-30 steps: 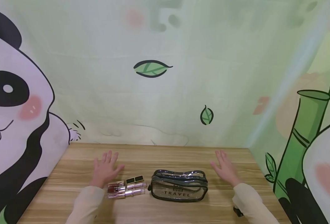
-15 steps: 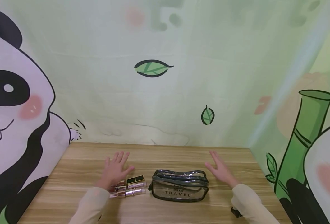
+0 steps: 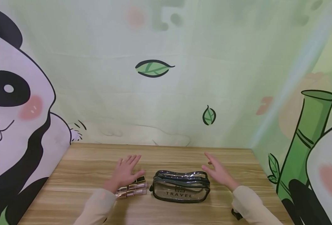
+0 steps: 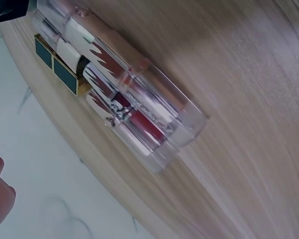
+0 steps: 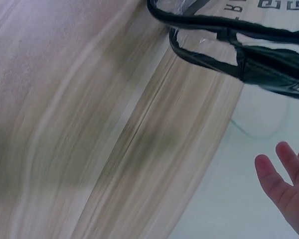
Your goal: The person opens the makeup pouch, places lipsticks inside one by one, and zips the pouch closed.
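Note:
My left hand (image 3: pixel 125 172) is spread, its fingers straight, over the far left part of a small group of lipsticks (image 3: pixel 135 189). In the left wrist view the lipstick tubes (image 4: pixel 134 99) lie side by side, with clear caps and red showing inside. A dark, gold-edged rectangular case (image 4: pixel 65 72) lies beside them, partly behind my hand in the head view. To the right stands a transparent pouch (image 3: pixel 180 187) with black trim and the word TRAVEL. My right hand (image 3: pixel 219 172) is held beside the pouch's right end, fingers extended, holding nothing.
A wood-grain table (image 3: pixel 166 156) carries everything, its far edge meeting a light green backdrop (image 3: pixel 98 78) printed with pandas, leaves and bamboo. A small black item (image 3: pixel 236 214) shows at the right sleeve's cuff.
Both hands have moved inward: the left one rightward over the lipsticks, the right one leftward to the pouch's end. The lipsticks and pouch stay in place.

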Action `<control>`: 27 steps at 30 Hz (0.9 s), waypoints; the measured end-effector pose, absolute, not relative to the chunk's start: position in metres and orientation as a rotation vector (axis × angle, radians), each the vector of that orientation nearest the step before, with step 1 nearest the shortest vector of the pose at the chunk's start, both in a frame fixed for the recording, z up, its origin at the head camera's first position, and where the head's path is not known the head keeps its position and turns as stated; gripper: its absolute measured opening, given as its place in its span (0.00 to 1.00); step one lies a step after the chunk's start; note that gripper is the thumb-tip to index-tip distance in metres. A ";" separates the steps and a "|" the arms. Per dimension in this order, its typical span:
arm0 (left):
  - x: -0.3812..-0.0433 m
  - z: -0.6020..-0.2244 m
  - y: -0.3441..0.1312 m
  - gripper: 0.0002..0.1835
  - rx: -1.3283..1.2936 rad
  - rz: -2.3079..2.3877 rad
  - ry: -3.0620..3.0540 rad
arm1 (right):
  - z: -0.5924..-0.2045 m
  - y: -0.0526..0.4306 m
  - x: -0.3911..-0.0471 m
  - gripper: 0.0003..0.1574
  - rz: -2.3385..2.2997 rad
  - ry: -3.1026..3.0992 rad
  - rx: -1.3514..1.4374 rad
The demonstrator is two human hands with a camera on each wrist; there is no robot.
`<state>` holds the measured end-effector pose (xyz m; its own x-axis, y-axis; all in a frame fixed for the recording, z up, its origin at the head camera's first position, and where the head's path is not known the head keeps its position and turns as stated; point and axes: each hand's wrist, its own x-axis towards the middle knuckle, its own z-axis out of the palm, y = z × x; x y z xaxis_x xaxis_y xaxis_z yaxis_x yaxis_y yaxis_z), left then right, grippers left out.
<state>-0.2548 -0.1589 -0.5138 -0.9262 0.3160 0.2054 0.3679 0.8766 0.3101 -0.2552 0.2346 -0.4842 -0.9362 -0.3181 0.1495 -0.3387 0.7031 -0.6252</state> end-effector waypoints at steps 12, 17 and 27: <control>-0.246 -0.509 -0.146 0.39 -0.633 -0.567 -2.928 | -0.481 0.231 -0.246 0.38 1.099 -2.855 0.665; -0.243 -0.507 -0.141 0.40 -0.683 -0.539 -2.922 | -0.479 0.232 -0.242 0.38 1.093 -2.871 0.701; -0.238 -0.506 -0.133 0.44 -0.707 -0.621 -2.953 | -0.475 0.234 -0.234 0.43 1.102 -2.959 0.744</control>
